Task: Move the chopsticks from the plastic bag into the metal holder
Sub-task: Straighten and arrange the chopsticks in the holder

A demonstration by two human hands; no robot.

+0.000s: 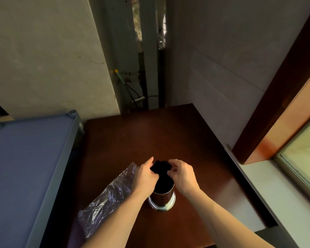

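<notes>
Lower centre of the head view: black chopsticks (161, 169) stand bundled in the metal holder (162, 199) on the bench (132, 136), left hand (145, 173) and right hand (182, 173) each curled in a grip round the top ends. Stiff, light, likely slick, so take hold near the tops and keep them bunched. Plastic bag (106, 199) lies slack at lower left.
</notes>
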